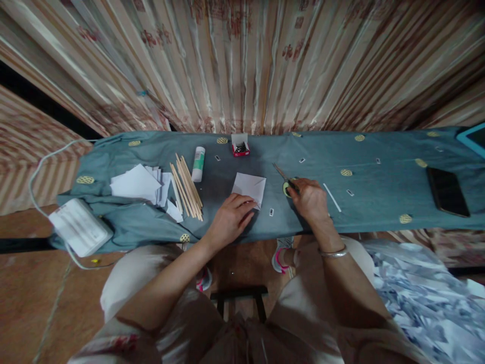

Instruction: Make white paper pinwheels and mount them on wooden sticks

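A square white paper (pixel 250 186) with creases running across it lies on the cloth in front of me. Over its lower edge rests my left hand (pixel 233 215), fingers stretched out and the thumb apart from them. My right hand (pixel 310 198) is closed on the handles of a pair of scissors (pixel 281 172), whose blades point away to the upper left. Part of the handles is hidden by my fingers. Just right of that hand lies a thin white strip (pixel 332 197).
Left of the paper are a glue stick (pixel 198 164), several wooden sticks (pixel 187 189) and a pile of white papers (pixel 138 183). A small red box (pixel 241 146) of dark items stands behind. A phone (pixel 447 192) and a white device (pixel 80 227) lie toward the ends. Crumpled paper (pixel 432 293) fills the lower right.
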`<state>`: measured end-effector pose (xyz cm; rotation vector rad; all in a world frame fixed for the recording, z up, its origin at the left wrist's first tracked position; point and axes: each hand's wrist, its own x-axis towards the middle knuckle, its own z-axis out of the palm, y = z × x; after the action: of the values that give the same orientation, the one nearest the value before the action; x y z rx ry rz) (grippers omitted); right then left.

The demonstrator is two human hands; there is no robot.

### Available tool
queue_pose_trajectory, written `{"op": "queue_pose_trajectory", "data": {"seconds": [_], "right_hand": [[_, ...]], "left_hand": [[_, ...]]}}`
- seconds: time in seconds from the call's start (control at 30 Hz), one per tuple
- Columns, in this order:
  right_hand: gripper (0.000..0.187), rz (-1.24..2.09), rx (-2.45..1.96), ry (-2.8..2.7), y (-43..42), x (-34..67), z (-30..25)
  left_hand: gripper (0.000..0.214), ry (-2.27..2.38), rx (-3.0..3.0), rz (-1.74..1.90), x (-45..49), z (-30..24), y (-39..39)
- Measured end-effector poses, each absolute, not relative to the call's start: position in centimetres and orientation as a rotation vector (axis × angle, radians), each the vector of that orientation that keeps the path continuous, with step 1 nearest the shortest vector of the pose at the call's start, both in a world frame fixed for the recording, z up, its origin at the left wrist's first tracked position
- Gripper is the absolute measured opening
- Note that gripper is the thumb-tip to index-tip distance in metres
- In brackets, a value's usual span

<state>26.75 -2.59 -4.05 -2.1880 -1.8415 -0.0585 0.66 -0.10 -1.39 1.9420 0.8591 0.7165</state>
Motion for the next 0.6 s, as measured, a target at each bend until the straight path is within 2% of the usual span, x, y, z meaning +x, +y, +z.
{"op": "queue_pose_trajectory", "data": {"seconds": [0.13, 0.37, 0.6], "right_hand": [[0.032, -0.088, -2.147, -1.822, -2.7, 26.7, -4.0], [0.033, -0.051, -2.085, -1.813, -2.4, 26.1, -4.0], [0.031, -0.028, -2.049, -1.77, -2.1, 25.4, -3.9]], "left_hand": [[0.03, 1.071, 2.104, 0.849, -1.1, -1.4, 2.6], [0.069, 1.594, 2.014, 1.011, -4.4, -3.5, 9.1], [0.07, 1.663, 1.986, 0.948, -4.1, -5.6, 11.6]]}}
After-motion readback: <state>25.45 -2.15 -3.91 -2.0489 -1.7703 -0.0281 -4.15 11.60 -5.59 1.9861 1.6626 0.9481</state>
